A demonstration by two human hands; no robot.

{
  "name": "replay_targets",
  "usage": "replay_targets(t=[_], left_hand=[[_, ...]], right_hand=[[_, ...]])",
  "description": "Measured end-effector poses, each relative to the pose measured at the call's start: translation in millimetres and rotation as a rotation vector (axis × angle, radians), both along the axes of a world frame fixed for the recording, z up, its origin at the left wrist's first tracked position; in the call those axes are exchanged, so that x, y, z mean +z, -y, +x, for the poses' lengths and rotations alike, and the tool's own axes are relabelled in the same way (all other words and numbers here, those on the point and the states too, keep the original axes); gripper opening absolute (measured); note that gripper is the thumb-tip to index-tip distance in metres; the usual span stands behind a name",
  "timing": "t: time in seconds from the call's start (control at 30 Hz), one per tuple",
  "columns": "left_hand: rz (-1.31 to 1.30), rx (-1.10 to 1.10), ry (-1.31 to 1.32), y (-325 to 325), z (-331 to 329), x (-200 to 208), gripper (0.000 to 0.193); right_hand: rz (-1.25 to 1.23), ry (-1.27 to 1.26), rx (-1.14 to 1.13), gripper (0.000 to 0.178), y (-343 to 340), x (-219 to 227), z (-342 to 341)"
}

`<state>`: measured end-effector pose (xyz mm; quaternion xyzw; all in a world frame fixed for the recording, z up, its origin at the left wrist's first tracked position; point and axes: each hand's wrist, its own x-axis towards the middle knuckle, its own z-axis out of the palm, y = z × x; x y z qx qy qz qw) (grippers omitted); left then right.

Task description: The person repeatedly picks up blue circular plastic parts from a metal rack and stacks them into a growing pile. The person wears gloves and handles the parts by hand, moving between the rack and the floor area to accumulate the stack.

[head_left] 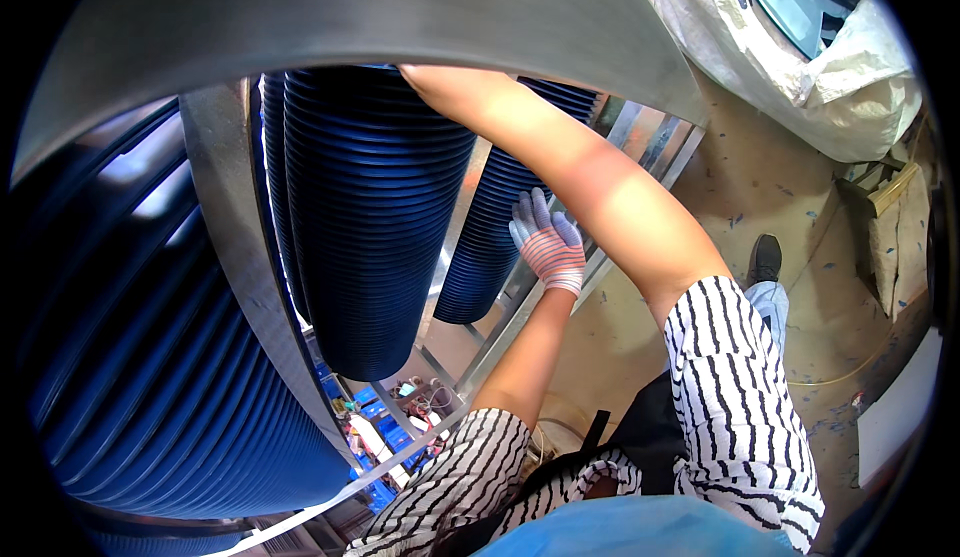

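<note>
My left hand (550,244), in a striped knit glove, is open with its fingers spread. It rests at the side of a narrow dark blue ridged column (482,257), apparently touching it. My right forearm (600,182) reaches up and across to the left, over a wider dark blue ridged column (375,217). Beyond the wrist, my right hand passes behind the lower edge of a curved grey metal panel (380,12), so its fingers are hidden. Both columns look like tall stacks of thin pieces, tilted in this view.
At left, beyond a metal upright (225,187), stands another large blue ridged column (190,377). Metal rails (525,327) run below my left hand. Blue boxes and clutter (390,427) lie low behind the frame. A white sack (830,107) holding blue pieces stands upper right; scraps dot the floor (740,167).
</note>
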<state>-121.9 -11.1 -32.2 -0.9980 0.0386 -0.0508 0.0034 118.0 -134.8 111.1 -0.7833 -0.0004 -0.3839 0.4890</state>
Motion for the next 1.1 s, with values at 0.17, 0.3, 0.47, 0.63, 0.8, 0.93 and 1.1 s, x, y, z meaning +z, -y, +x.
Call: replay_targets(t=[0.17, 0.3, 0.47, 0.63, 0.8, 0.93, 1.1], left_hand=[[-0.066, 0.052, -0.03, -5, -4, -5, 0.049], [-0.057, 0.007, 0.047, 9, -1, 9, 0.049], [-0.062, -0.002, 0.043, 9, -3, 11, 0.049], [-0.05, -0.019, 0.037, 9, -3, 11, 0.05], [-0.075, -0.002, 0.023, 5, -3, 4, 0.05], [-0.114, 0.003, 0.029, 1, -4, 2, 0.05], [-0.073, -0.036, 0.034, 12, 0, 13, 0.051]], right_hand=[[0.056, -0.029, -0.035, 0.02, -11, 5, 18], [0.081, -0.035, -0.044, 0.021, -7, 3, 21], [0.1, -0.035, -0.033, 0.022, -12, 4, 22], [0.126, -0.027, -0.036, 0.023, -9, 5, 28], [0.18, 0.035, 0.03, 0.025, -1, -4, 2], [0.209, 0.205, 0.106, 0.026, 9, -19, -60], [0.284, 0.032, 0.12, 0.028, 12, -47, -71]])
